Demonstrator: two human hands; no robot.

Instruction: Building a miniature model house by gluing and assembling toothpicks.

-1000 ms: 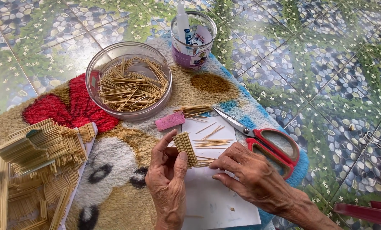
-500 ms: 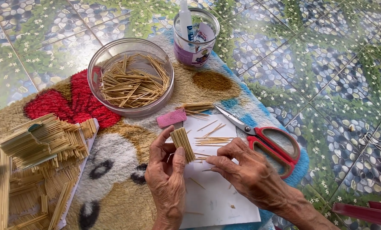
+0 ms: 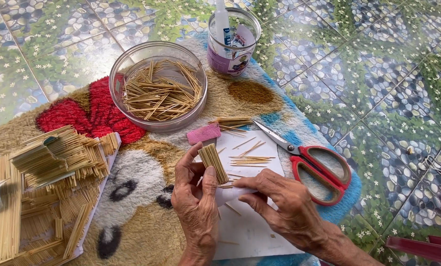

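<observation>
A small flat bundle of thin bamboo sticks [image 3: 214,163] is held upright in the left hand [image 3: 196,197], pinched between thumb and fingers just above a white sheet of paper [image 3: 250,216] laid on a pile rug [image 3: 146,216] on the floor. The right hand [image 3: 279,204], just beside the bundle, is closed on a strip of white paper [image 3: 225,194] that is pressed against the bundle's lower end.

Everything else is placed around that bundle: a pink eraser-like block [image 3: 203,133] just above it, loose cut sticks [image 3: 250,158] scattered on the sheet to its right, red-handled scissors [image 3: 309,162] further right with blades slightly parted, a round clear plastic bowl [image 3: 157,88] heaped with sticks beyond it, and a clear jar [image 3: 232,42] with a glue bottle farther off. Glued stick panels and stacks [image 3: 48,167] are piled to the left.

The sticks appear smooth, pale and straw-coloured, light and stiff; the rug is shaggy and brightly patterned, the floor tiled in a glossy pebble print.

The grip is judged delicate: if the pinch is loosened while the strip is worked round, the bundle could fan out or be dropped into the pile of the rug, where single sticks would be hard to recover. The strip could also be creased or torn if pulled too hard, and the open scissor blades lie near the right wrist.
</observation>
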